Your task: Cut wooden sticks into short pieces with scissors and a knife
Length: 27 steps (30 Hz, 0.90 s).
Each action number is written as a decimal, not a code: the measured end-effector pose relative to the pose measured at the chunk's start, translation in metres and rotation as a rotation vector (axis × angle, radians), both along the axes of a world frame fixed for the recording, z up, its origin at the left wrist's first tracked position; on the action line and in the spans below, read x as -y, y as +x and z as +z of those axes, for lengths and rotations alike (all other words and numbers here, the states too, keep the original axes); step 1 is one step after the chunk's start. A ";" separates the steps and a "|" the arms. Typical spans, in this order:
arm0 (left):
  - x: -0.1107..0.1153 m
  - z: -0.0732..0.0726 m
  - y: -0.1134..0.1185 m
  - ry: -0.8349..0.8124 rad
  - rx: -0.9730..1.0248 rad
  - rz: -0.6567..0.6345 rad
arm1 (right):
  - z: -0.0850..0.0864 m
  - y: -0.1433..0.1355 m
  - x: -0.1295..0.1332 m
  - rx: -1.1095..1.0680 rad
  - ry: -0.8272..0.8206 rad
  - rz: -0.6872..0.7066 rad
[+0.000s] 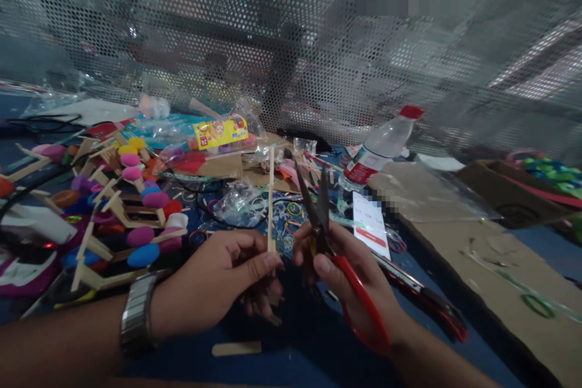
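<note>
Near the middle, my left hand (227, 276) pinches a thin wooden stick (271, 200) that stands upright between thumb and fingers. My right hand (359, 273) is closed around scissors with red handles (364, 306). Their dark blades point up, spread apart, just to the right of the stick and not touching it. A short rounded wooden stick piece (236, 348) lies on the blue table surface (295, 364) below my hands.
Wooden stick constructions with colored discs (143, 236) crowd the left. Behind are plastic packets (220, 133) and a red-capped bottle (377, 148). A phone (370, 224) and a red-and-black cutter knife (425, 297) lie right, beside cardboard (491, 279). Perforated metal mesh (204, 30) stands behind.
</note>
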<state>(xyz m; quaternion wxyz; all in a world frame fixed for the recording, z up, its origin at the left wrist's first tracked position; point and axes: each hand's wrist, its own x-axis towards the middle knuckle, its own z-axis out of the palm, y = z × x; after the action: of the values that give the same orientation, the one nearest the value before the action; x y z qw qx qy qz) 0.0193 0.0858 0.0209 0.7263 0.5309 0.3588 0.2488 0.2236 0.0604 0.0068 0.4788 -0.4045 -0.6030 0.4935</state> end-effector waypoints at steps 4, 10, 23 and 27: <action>0.000 0.000 -0.001 -0.011 0.005 -0.006 | 0.001 0.002 -0.003 0.101 -0.043 0.009; -0.002 -0.006 -0.002 0.060 -0.030 0.029 | -0.001 0.000 -0.003 0.130 -0.040 -0.033; 0.000 -0.007 0.000 -0.096 -0.003 -0.026 | -0.005 -0.010 -0.001 0.047 0.014 -0.079; 0.000 -0.006 0.000 -0.179 -0.009 0.014 | -0.008 -0.011 0.003 0.019 0.096 -0.073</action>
<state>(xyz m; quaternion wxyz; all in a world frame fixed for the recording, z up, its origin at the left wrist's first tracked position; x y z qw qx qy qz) 0.0189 0.0856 0.0148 0.7674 0.4624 0.3868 0.2184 0.2125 0.0574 -0.0016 0.5094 -0.4076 -0.6154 0.4423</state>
